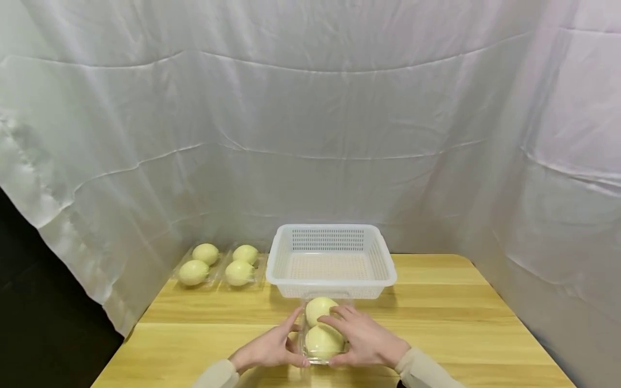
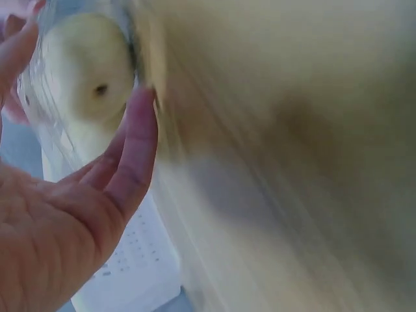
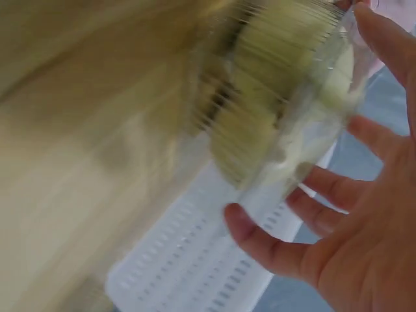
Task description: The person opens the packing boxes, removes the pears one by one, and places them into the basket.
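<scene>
Pack (image 1: 318, 360): clear plastic, between the two hands, over the near part of the table (image 1: 436, 312), just in front of the basket (image 1: 331, 283). Can't tell if its base touches the wood, or if its far end touches the basket.

Curtain (image 1: 335, 113): greyish white, creased, behind and down both sides. Table is plank-patterned, far right corner rounded. Basket is white, slotted walls, at the far edge. Outer pack (image 1: 216, 269) and inner pack (image 1: 260, 269) stand side by side left of it, a pair of fruits (image 1: 239, 272) in each; the inner one is just beside the basket.

Left hand (image 1: 274, 345) clamped on the held pack's left side, right hand (image 1: 368, 337) on its right — thumbs at the near end, right fingers partly over the top. Cream sleeves (image 1: 429, 369).

Near fruit (image 1: 324, 343) and far fruit (image 1: 320, 310) sit in line inside — pale yellow, rounded. Dark spot (image 2: 101, 90) on one, left wrist view. Right wrist view blurred.
</scene>
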Demonstrator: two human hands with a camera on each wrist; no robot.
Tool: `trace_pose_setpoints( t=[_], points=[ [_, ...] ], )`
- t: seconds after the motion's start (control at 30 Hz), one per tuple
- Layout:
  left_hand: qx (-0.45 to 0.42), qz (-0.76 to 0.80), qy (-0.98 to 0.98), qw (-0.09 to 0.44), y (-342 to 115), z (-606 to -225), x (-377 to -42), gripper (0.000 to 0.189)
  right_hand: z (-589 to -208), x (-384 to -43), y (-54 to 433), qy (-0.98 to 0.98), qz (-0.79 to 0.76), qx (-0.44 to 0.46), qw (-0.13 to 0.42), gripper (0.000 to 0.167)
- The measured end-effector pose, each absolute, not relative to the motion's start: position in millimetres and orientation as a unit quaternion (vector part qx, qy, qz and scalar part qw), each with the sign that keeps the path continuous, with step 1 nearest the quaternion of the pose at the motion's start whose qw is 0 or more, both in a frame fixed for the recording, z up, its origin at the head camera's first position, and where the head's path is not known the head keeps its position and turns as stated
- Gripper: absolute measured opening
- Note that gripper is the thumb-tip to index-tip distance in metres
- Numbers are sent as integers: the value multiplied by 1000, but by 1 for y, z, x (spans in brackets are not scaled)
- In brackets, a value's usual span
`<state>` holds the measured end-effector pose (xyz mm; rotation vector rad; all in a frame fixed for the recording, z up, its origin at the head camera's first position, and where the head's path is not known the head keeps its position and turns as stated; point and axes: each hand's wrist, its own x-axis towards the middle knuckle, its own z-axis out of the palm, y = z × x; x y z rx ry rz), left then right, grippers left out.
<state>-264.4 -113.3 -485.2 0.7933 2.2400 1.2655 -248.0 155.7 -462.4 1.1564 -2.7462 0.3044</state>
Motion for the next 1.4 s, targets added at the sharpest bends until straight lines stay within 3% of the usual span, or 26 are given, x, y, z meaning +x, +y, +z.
trace_pose_setpoints(
  t=[0.37, 0.5, 0.63, 0.83, 1.17, 1.3, 1.4],
  points=[
    [275, 453, 832, 165, -114, -491, -258, 106, -451, -247, 133, -931, 41, 358, 46, 85],
    [259, 462, 833, 160, -113, -491, -252, 89, -447, -247, 125, -934, 25, 356, 33, 86],
    [252, 484, 819, 175, -113, -490, -248, 66, -445, -245, 119, -936, 11, 350, 25, 82],
    [232, 553, 768, 225, -110, -489, -246, 50, -441, -244, 114, -943, -1, 332, 8, 78],
    [178, 609, 740, 226, -106, -489, -249, 43, -443, -240, 114, -946, 14, 323, 11, 76],
    [191, 610, 732, 236, -105, -491, -251, 32, -444, -239, 114, -946, 14, 323, 15, 77],
    [213, 615, 713, 261, -106, -493, -255, 35, -446, -238, 113, -945, 12, 326, 27, 76]
  ],
)
